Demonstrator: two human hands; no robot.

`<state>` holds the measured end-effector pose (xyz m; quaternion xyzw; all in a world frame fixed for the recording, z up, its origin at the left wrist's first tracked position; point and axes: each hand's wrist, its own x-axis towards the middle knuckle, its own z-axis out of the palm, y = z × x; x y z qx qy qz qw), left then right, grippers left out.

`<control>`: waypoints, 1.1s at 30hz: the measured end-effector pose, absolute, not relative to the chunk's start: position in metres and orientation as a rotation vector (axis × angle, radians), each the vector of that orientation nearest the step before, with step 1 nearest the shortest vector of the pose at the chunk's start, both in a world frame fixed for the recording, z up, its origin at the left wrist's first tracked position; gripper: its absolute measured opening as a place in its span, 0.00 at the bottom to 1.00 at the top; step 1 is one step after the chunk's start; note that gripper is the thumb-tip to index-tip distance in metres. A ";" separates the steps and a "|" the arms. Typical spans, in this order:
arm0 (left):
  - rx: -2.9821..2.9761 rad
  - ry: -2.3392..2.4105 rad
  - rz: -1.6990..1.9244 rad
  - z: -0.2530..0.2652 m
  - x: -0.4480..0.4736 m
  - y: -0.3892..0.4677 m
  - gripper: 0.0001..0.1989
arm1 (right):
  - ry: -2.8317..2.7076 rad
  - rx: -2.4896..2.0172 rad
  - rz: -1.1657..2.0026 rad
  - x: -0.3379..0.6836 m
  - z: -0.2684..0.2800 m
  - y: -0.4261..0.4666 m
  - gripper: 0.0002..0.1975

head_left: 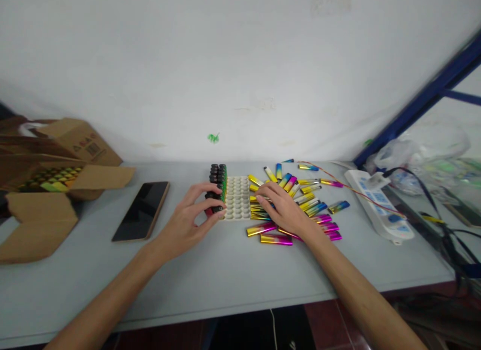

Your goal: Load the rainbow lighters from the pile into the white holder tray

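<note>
A pale tray (237, 199) with rows of round holes lies mid-table. Upright black-topped lighters (218, 172) with green and red bodies fill its left side. My left hand (190, 214) is closed at the near end of these rows, thumb and fingers around a black top. To the tray's right, shiny lighter-sized sleeves (276, 239) in yellow, blue and magenta are spread in a loose pile. My right hand (283, 207) is over the pile's left part, beside the tray. Its thumb and fingers are drawn together at a yellow sleeve; the fingertips are partly hidden.
A dark phone (142, 211) lies left of my left hand. Further left, an open cardboard box (107, 177) holds several yellow-green pieces. At right are a white power strip (378, 204), a thin red-yellow wire (353, 189), black cables and plastic bags (406, 159). A white wall (240, 79) stands behind.
</note>
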<state>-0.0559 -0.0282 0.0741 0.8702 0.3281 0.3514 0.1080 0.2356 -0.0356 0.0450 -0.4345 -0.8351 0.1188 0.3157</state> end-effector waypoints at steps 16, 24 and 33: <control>2.504 1.231 1.185 0.059 -0.041 -0.038 0.09 | -2.144 -1.149 0.265 0.242 0.049 -0.034 0.14; 2.437 1.407 0.958 0.085 -0.033 0.006 0.24 | -2.157 -1.150 0.260 0.238 0.047 -0.037 0.12; 2.218 1.780 0.614 0.083 0.002 0.047 0.36 | -2.138 -1.166 0.193 0.236 0.044 -0.034 0.11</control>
